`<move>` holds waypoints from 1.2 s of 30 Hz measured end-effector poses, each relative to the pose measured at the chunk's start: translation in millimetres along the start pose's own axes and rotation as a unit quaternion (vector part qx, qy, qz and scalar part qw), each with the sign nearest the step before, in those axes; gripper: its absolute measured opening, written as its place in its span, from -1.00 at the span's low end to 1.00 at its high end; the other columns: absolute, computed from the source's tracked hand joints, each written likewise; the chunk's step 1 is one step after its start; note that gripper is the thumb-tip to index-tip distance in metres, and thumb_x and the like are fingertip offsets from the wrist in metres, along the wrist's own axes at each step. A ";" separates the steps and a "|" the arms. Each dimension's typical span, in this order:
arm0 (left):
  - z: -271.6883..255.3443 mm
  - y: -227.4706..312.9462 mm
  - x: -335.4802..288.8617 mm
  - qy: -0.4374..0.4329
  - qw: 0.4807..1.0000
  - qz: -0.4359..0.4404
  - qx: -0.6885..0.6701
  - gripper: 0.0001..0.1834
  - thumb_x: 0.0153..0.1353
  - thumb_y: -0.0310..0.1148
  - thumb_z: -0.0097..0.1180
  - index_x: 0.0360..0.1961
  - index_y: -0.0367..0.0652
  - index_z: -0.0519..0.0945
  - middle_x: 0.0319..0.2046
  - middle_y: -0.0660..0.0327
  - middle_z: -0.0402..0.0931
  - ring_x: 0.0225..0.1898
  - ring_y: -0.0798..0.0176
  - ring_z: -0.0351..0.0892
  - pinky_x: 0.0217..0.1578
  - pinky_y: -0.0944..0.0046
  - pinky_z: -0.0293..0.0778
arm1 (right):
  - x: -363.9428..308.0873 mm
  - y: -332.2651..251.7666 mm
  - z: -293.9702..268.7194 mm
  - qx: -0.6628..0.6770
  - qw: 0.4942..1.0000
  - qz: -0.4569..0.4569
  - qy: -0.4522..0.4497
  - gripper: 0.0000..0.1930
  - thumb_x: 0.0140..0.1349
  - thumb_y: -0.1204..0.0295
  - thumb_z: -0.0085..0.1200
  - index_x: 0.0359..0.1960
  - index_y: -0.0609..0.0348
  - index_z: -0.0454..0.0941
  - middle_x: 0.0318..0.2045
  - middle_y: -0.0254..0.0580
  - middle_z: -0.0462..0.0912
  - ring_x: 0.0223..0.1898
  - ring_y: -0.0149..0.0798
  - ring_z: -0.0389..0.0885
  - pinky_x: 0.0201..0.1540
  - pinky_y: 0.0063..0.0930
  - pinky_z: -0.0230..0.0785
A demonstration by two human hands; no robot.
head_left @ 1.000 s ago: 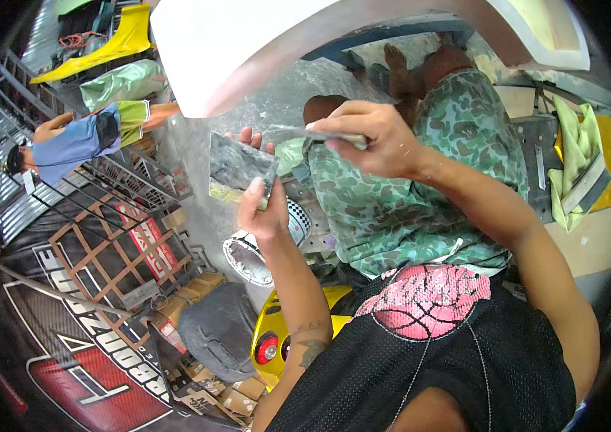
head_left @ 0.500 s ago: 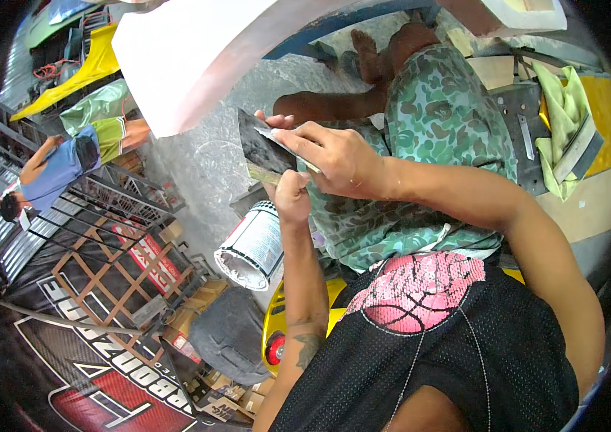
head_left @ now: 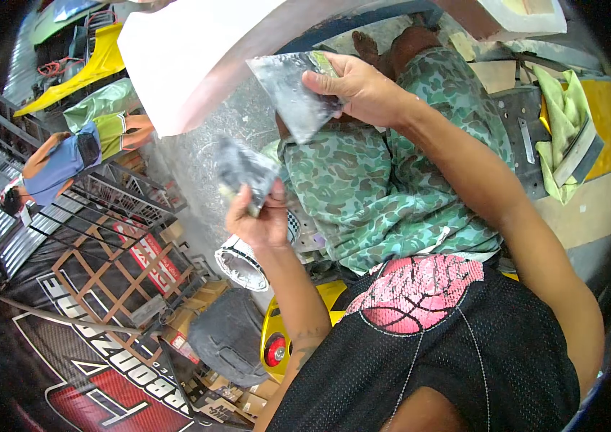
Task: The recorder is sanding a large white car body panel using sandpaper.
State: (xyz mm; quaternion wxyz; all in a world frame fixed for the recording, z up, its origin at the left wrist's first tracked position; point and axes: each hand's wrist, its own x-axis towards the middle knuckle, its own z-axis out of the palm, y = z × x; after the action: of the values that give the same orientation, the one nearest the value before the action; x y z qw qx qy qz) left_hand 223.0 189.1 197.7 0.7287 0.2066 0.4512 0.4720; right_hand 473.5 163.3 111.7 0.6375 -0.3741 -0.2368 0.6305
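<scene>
My right hand (head_left: pixel 370 90) grips a thin, dark, squarish putty spreader (head_left: pixel 292 97) by its edge, the thumb lying on its face. Grey-white smears cover that face, and a greenish patch shows at the corner by my fingers. Lower and to the left, my left hand (head_left: pixel 258 219) is closed on a second dark spreader (head_left: pixel 246 167), also smeared and blurred by motion. The two spreaders are apart. Below my left hand, partly hidden by it and the wrist, lies a white bucket (head_left: pixel 230 261) on its side, crusted around the mouth.
A large white curved panel (head_left: pixel 183 57) hangs over the far side. Yellow bodywork with a red round lamp (head_left: pixel 275 351) sits beside my left forearm. A green cloth (head_left: pixel 561 137) lies at the right. Another person (head_left: pixel 68 162) stands at the far left near metal racks.
The spreaders were together in front of me; now they are separated. My right hand has risen away with one, and my left has moved left and turned with the other.
</scene>
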 end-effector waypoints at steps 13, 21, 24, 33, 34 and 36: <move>30.1 -70.0 -9.4 -0.072 0.886 -0.280 -0.363 -0.78 0.06 -0.48 0.08 -0.28 -0.36 0.63 -0.48 0.22 0.59 -0.49 0.43 0.57 -0.49 0.52 0.59 | -3.4 27.5 31.4 0.163 0.984 0.054 -0.056 -0.63 0.39 0.17 0.23 0.01 0.20 0.54 -0.26 -0.39 0.66 -0.34 -0.56 0.60 -0.33 -0.62 0.46; 3.9 -58.2 11.8 -0.081 0.975 -0.115 -0.169 -0.60 0.36 -0.21 -0.16 -0.05 -0.28 0.60 -0.09 0.00 0.64 -0.08 0.08 0.68 0.10 -0.05 0.59 | -28.6 15.7 45.6 0.013 0.989 0.072 -0.131 -0.71 0.31 0.19 0.33 -0.22 0.11 0.54 -0.36 -0.50 0.54 -0.29 -0.58 0.46 -0.17 -0.60 0.38; 8.7 -41.4 20.9 -0.072 0.977 -0.077 -0.186 -0.68 0.32 -0.34 -0.01 -0.02 -0.35 0.55 -0.19 0.05 0.60 -0.17 0.13 0.65 -0.04 0.11 0.67 | -26.5 9.3 36.2 0.007 0.990 0.067 -0.124 -0.73 0.31 0.23 0.33 -0.21 0.10 0.54 -0.35 -0.49 0.56 -0.28 -0.58 0.48 -0.19 -0.60 0.39; 10.8 0.8 12.9 0.060 0.993 0.095 0.048 -0.71 0.25 -0.58 0.11 0.00 -0.37 0.49 -0.20 0.08 0.58 -0.22 0.17 0.66 -0.21 0.15 0.77 | -8.6 7.3 15.2 0.031 0.998 -0.052 0.031 -0.67 0.23 0.46 0.37 -0.07 0.11 0.47 -0.27 -0.42 0.62 -0.23 -0.54 0.57 -0.16 -0.53 0.50; 11.8 -2.2 12.8 0.059 0.993 0.092 0.047 -0.71 0.25 -0.58 0.11 0.00 -0.37 0.49 -0.20 0.08 0.58 -0.22 0.17 0.66 -0.21 0.15 0.77 | -8.8 10.1 14.0 0.029 0.998 -0.051 0.033 -0.67 0.23 0.46 0.37 -0.07 0.11 0.47 -0.27 -0.42 0.62 -0.23 -0.54 0.57 -0.16 -0.53 0.50; 18.7 -10.7 11.1 0.099 0.976 0.156 0.116 -0.84 0.24 -0.59 0.14 -0.16 -0.38 0.53 -0.17 0.09 0.54 -0.21 0.12 0.65 -0.15 0.13 0.79 | -9.0 12.9 14.6 0.021 0.998 -0.059 0.007 -0.60 0.21 0.51 0.35 0.03 0.13 0.44 -0.20 -0.38 0.61 -0.22 -0.54 0.55 -0.17 -0.55 0.48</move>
State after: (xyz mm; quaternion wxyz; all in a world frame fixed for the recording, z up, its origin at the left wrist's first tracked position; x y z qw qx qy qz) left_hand 246.0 196.2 194.2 0.5687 0.3096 0.5351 0.5426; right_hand 453.2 156.1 112.1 0.6827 -0.3504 -0.2410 0.5942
